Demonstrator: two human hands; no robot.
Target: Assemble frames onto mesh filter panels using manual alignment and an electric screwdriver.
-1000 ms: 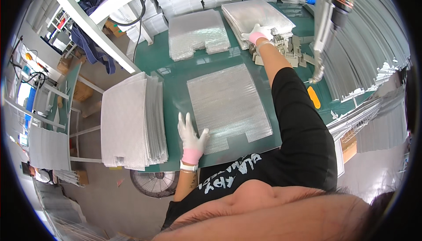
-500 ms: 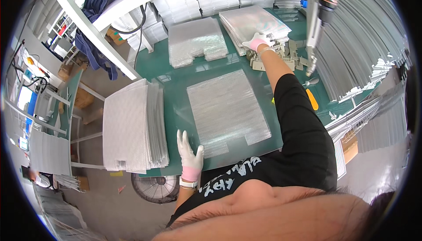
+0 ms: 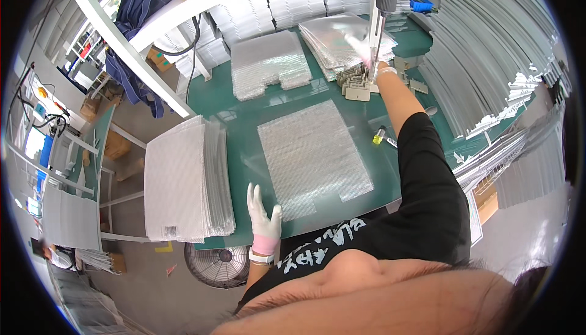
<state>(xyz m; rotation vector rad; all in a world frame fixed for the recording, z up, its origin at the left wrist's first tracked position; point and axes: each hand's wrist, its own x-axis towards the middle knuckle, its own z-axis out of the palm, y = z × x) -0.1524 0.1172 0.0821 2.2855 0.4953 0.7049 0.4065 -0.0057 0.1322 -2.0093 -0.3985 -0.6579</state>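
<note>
So the left hand in the white glove with a pink cuff (image 3: 264, 220) had its grip spread wide, thumb out, just beside the near left corner of the flat silvery mesh-textured sheet with a notched edge (image 3: 314, 152), which lay mid-surface. The right hand in a matching glove (image 3: 356, 45) was reaching over the stack of shiny film-topped sheets (image 3: 320, 37) at the back; it's blurry, so I couldn't make out whether that grip had anything. Right by it sat a pile of small beige-grey metal pieces (image 3: 356, 93), with a dark upright power driver (image 3: 386, 2) in front. Further out, a tall pale sheet stack (image 3: 176, 179) took up the green surface's (image 3: 240, 145) left end.
</note>
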